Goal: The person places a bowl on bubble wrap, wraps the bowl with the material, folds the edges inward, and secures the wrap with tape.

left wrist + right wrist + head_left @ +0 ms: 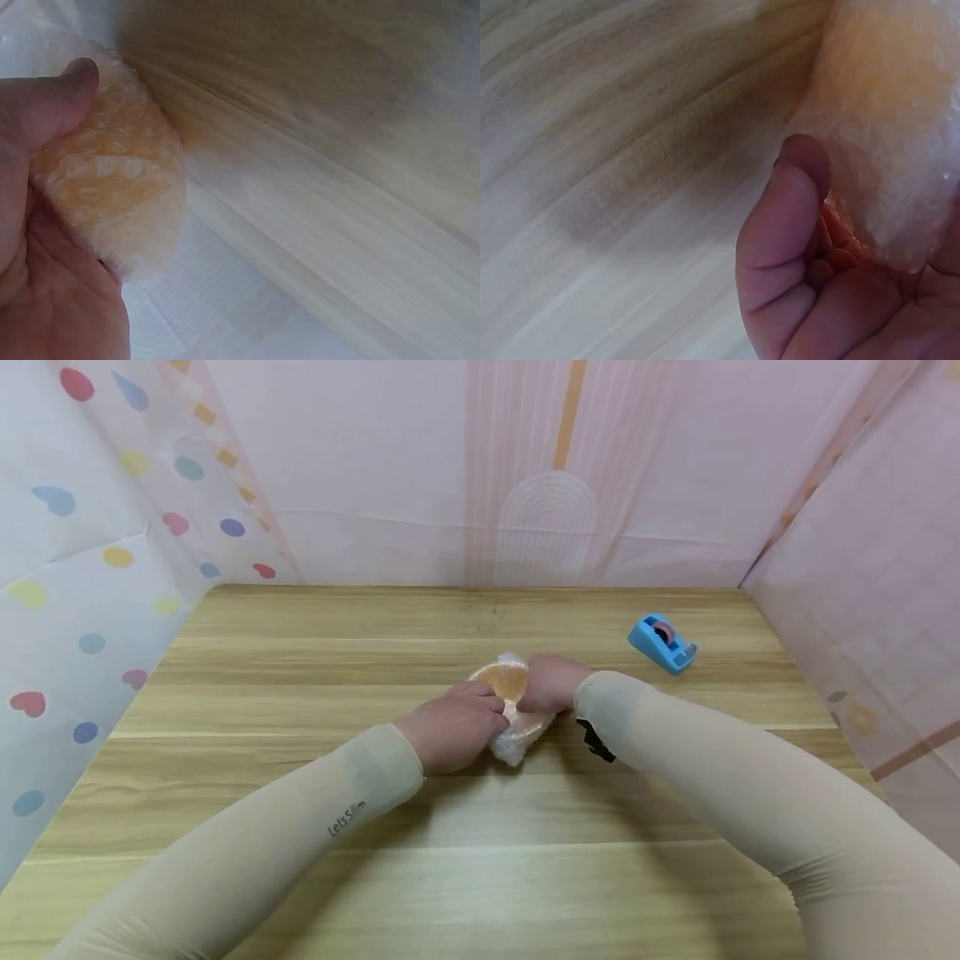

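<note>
A bundle of bubble wrap (pixel 514 745) around something orange with a rounded edge lies near the middle of the table, between both hands. What the orange thing is stays hidden by the cloudy wrap. My left hand (pixel 455 728) grips the near left side, and the left wrist view has its thumb (pixel 71 97) pressed over the bubbles with the other fingers beneath. On the right side, my right hand (pixel 553 683) holds the end of the wrap. Its fingers curl around the gathered plastic (pixel 889 217) in the right wrist view.
A blue tape dispenser (pixel 663 645) with a roll of tape stands at the back right of the wooden table (pixel 315 643). Patterned sheets (pixel 375 460) hang behind the table and along both sides. A black strap (pixel 596 742) shows under the right wrist.
</note>
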### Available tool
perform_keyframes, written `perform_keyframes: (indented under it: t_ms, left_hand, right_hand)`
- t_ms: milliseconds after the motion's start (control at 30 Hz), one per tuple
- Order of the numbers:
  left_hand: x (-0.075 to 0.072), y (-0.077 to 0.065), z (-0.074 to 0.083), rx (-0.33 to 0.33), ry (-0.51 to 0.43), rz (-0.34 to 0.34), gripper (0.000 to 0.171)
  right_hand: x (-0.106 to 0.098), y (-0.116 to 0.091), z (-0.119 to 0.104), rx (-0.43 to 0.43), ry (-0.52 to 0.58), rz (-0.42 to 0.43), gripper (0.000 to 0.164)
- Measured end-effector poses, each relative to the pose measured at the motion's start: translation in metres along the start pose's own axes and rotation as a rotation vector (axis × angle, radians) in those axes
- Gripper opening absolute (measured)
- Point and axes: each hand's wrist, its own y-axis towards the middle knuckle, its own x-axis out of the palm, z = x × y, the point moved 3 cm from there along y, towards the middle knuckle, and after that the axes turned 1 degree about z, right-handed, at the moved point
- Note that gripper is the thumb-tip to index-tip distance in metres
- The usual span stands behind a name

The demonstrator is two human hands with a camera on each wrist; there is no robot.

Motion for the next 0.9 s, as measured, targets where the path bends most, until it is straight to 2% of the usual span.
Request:
perform_keyframes:
  t_ms: [167,400,567,667,767,900]
  left_hand:
    - [-0.002,0.0,-0.002,-0.019,0.029,-0.004,0.017]
    - [-0.003,0.0,-0.006,-0.057,0.057,-0.032,0.021]
    - [-0.005,-0.001,-0.009,-0.086,0.039,-0.07,0.034]
    - [-0.008,-0.003,-0.013,-0.103,0.014,-0.092,0.045]
    - [-0.012,-0.006,-0.019,-0.132,-0.036,-0.111,0.057]
    - [-0.018,-0.012,-0.028,-0.166,-0.093,-0.108,0.066]
  right_hand:
    - [-0.002,-0.004,0.0,0.013,0.005,-0.004,0.05]
    - [-0.002,-0.003,0.003,0.006,0.021,-0.007,0.034]
    - [-0.003,-0.004,0.006,-0.003,0.046,0.005,0.027]
    - [-0.005,-0.006,0.009,-0.006,0.06,0.014,0.035]
    - [-0.007,-0.008,0.013,-0.006,0.086,0.031,0.049]
    - [-0.012,-0.01,0.021,-0.011,0.11,0.087,0.063]
